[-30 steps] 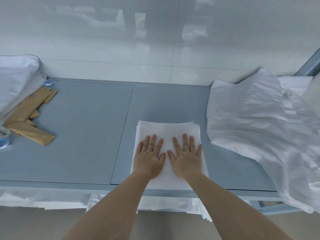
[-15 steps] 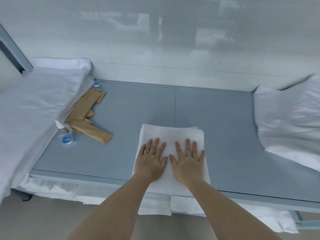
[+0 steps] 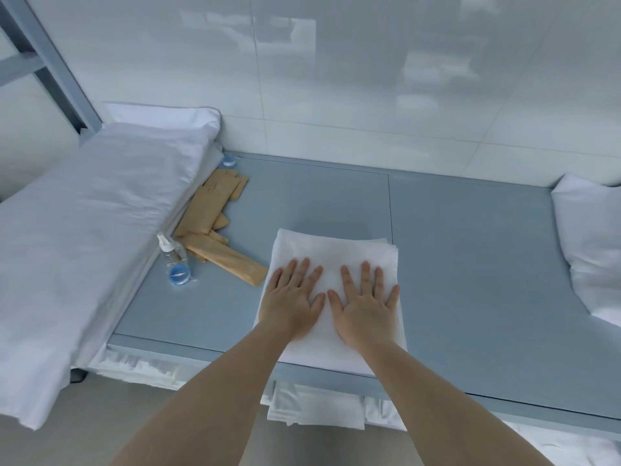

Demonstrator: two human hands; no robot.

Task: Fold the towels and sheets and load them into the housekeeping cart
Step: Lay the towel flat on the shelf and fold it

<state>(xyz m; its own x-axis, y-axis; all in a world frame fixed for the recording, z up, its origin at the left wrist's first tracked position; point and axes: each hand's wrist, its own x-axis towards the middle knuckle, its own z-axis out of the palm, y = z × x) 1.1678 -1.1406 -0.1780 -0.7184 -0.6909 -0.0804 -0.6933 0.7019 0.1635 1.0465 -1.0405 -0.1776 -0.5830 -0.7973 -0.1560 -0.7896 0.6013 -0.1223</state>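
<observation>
Head view: one folded white terry towel [image 3: 331,264] looks done. It's a squared-off rectangle, several layers visible at its far right corner, and it sits at the near edge of the grey-blue metal cart top [image 3: 470,250], roughly centred, with its near end reaching the lip. Left hand [image 3: 291,299] and right hand [image 3: 364,302] lie flat on it side by side, fingers straight and spread, thumbs nearly touching, gripping nothing; I read this as a final smoothing press.

Still to do, by my read: crumpled white sheet [image 3: 591,250] at the right edge is unfolded. Large white bedding [image 3: 90,223] drapes over the left edge; can't tell if it is folded. White linen on the lower shelf [image 3: 316,408] shows under the near edge, so some loading seems done. This towel isn't stowed yet.

Towel surface is nubby, soft, edges fairly even, no obvious wrinkles. Tan paper packets [image 3: 215,230] and a small clear spray bottle [image 3: 169,253] lie near the left edge, packets just beside the towel's left side.
</observation>
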